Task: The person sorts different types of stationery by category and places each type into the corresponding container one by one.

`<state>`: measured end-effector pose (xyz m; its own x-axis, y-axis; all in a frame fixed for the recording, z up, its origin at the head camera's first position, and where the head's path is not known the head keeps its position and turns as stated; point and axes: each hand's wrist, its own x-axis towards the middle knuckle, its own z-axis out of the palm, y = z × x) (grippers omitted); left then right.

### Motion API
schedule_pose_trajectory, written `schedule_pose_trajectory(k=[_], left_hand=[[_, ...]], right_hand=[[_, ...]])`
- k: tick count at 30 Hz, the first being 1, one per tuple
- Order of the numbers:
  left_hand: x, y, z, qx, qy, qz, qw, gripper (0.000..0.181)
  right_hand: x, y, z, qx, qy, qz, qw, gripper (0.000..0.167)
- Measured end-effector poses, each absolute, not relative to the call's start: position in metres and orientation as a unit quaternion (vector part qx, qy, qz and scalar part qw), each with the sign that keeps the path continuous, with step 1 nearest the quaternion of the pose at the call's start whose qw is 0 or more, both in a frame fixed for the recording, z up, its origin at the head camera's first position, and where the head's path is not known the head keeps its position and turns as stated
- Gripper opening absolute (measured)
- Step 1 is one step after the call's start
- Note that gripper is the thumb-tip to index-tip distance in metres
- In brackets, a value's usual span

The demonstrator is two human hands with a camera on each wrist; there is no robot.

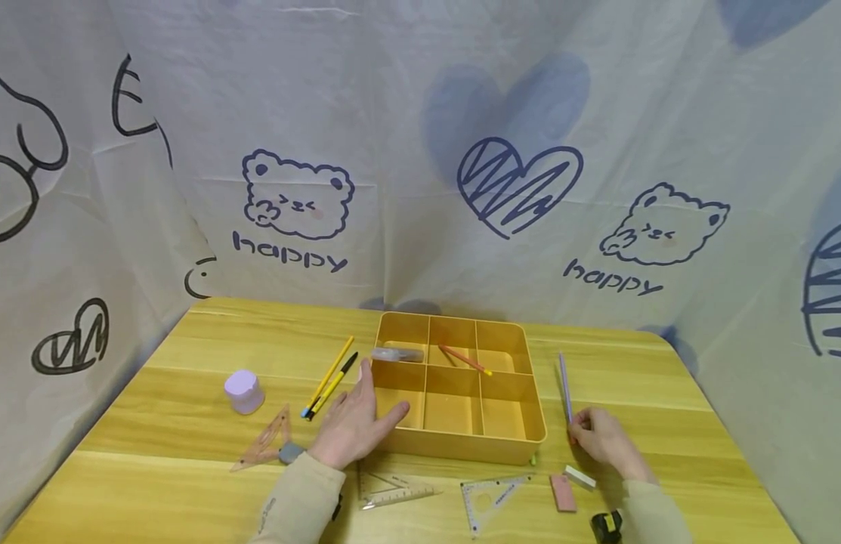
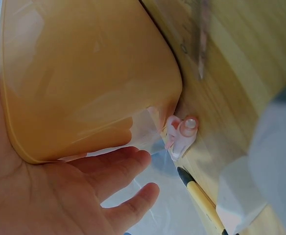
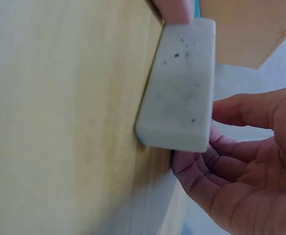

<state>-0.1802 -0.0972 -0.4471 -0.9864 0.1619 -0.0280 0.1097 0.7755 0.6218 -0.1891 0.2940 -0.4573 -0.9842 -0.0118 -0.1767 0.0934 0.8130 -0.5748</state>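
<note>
Far left: lilac jar [image 1: 244, 391], upright on the table, well apart from the box.
Next: orange set square [image 1: 257, 452], lying flat; small grey piece [image 1: 291, 452] at its edge, kind unclear.
Then yellow pencil [image 1: 329, 375] and black-ended yellow pen [image 1: 333, 386], side by side, outside the box.
Left hand [image 1: 355, 427]: fingers extended along the box's left side, thumb spread away over the front-left compartment; nothing pinched.
Centre: yellow six-compartment box [image 1: 454, 445]. Contents that I can make out: two. One translucent piece [image 1: 397, 354], blurred, at the rear-left compartment; whether fully inside, I cannot tell. One orange pencil [image 1: 465, 360], tilted, spanning the rear-middle and rear-right compartments.
Before the box: clear set square [image 1: 396, 495]; right of it, blue-marked set square [image 1: 499, 495]; green piece [image 1: 533, 459] by the near right corner, mostly hidden.
Right of the box: pink eraser [image 1: 563, 493]; lilac pencil [image 1: 565, 387], on the table beside the box, its near end pinched by the right hand [image 1: 600, 437], as the head view shows; from the right wrist the white eraser [image 1: 579, 477] stands in front of the fingertips.
Far right: dark piece [image 1: 606, 527] near the sleeve, kind unclear.
Progress, as judged: early. Two pieces at the box, one in hand, most lying outside.
</note>
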Motion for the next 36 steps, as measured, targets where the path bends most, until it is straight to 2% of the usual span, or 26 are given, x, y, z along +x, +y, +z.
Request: schedule_pose_trajectory(k=[12,19,23,31,36], left_hand=[[-0.180,-0.098,-0.449,0.074,0.941,0.327,0.039,0.103],[-0.181,-0.099,-0.449,0.074,0.940,0.331,0.042,0.103],[-0.181,-0.099,-0.450,0.073,0.941,0.328,0.043,0.103],[-0.181,-0.099,-0.450,0.074,0.941,0.327,0.040,0.103],[-0.182,-0.099,-0.450,0.073,0.941,0.326,0.042,0.104]], right_hand=[[-0.186,0.291,-0.458,0.050,0.910,-0.405,0.068,0.021],[-0.182,0.281,-0.452,0.051,0.914,-0.402,0.017,0.022],[-0.181,0.272,-0.448,0.039,0.910,-0.409,-0.051,0.023],[-0.179,0.245,-0.447,0.040,0.829,-0.495,-0.258,0.021],[-0.178,0.226,-0.444,0.030,0.753,-0.565,-0.336,0.020]])
